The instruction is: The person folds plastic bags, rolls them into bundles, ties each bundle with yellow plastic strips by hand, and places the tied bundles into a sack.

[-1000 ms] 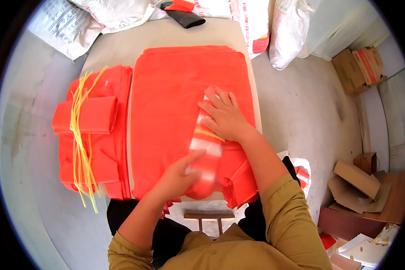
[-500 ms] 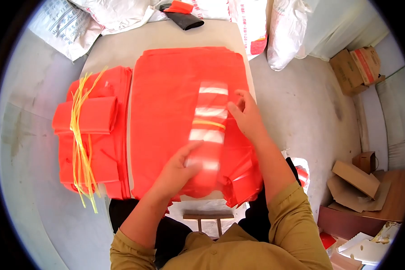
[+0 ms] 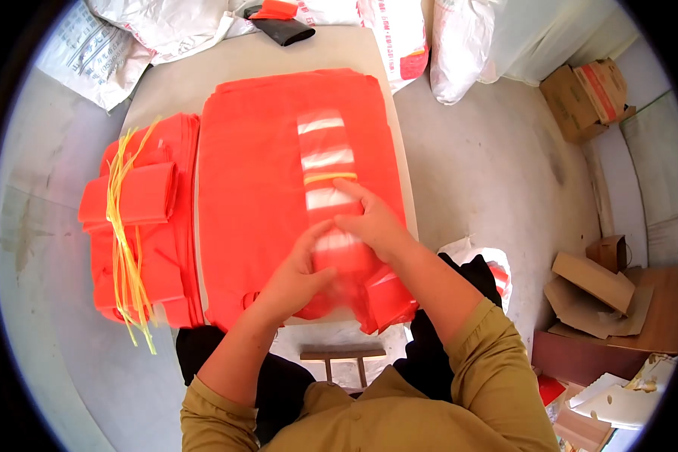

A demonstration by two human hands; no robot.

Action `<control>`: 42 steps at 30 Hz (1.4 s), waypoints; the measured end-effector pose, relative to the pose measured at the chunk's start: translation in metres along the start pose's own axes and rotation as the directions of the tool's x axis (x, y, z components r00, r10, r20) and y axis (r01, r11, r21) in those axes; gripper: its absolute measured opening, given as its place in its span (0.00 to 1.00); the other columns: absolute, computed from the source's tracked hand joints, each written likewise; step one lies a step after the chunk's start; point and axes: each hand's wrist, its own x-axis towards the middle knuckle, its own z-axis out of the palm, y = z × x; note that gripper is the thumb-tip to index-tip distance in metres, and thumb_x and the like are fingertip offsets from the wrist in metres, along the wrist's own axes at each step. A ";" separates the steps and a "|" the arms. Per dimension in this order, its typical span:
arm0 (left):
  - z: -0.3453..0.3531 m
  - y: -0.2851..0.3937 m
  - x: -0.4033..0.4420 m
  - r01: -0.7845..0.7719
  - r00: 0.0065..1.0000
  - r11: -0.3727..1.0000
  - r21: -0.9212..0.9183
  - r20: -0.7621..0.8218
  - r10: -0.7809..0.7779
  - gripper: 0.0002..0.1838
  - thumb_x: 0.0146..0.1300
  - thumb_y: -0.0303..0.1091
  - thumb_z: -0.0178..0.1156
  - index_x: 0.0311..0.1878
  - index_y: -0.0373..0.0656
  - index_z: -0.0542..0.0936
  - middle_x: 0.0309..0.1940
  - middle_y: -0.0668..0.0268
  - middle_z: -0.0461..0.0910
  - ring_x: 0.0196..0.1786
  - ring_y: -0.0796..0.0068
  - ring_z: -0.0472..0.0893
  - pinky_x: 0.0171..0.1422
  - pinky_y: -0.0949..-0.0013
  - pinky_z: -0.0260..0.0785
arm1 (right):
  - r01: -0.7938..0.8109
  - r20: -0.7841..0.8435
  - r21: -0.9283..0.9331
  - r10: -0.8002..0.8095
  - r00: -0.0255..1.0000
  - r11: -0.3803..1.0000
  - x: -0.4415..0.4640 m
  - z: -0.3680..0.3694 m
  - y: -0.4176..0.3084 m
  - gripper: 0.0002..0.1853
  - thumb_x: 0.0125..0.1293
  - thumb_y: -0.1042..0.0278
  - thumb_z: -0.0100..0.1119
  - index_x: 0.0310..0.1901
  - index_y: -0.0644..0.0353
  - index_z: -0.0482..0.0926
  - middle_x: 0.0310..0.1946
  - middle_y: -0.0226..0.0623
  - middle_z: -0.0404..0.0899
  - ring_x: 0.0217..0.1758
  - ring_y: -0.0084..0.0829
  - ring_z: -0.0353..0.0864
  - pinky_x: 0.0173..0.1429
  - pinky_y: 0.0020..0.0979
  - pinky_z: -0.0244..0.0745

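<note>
A folded red plastic bundle (image 3: 328, 157) with white stripes and a yellow band (image 3: 331, 178) around its middle lies lengthwise on a wide stack of red plastic sheets (image 3: 252, 166). My right hand (image 3: 377, 224) is over the bundle's right side, thumb and forefinger apart, the forefinger near the band. At the lower left of the bundle is my left hand (image 3: 297, 275), its thumb and fingers spread, fingertips by the striped face. Whether either hand presses on the bundle I cannot tell. Below the hands, crumpled red plastic (image 3: 390, 297) hangs at the near edge.
Left of the stack, a second red pile (image 3: 162, 260) carries a folded red packet (image 3: 132, 194) and yellow strings (image 3: 120, 218). White printed sacks (image 3: 98, 56) and a black roll (image 3: 285, 30) are at the table's far end. Cardboard boxes (image 3: 591, 94) stand on the floor to the right.
My right hand has come in from the bundle's right side to over its middle. The bundle sits slightly farther up the stack. The whole view has shifted a little.
</note>
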 end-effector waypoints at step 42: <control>-0.035 -0.049 0.013 -0.072 0.867 -0.177 0.982 0.149 0.476 0.35 0.73 0.43 0.53 0.82 0.47 0.67 0.86 0.54 0.56 0.87 0.44 0.53 0.87 0.39 0.44 | -0.206 -0.481 0.350 0.364 0.798 0.914 -0.353 -0.233 0.280 0.39 0.63 0.76 0.70 0.78 0.52 0.72 0.75 0.39 0.69 0.73 0.34 0.74 0.73 0.34 0.76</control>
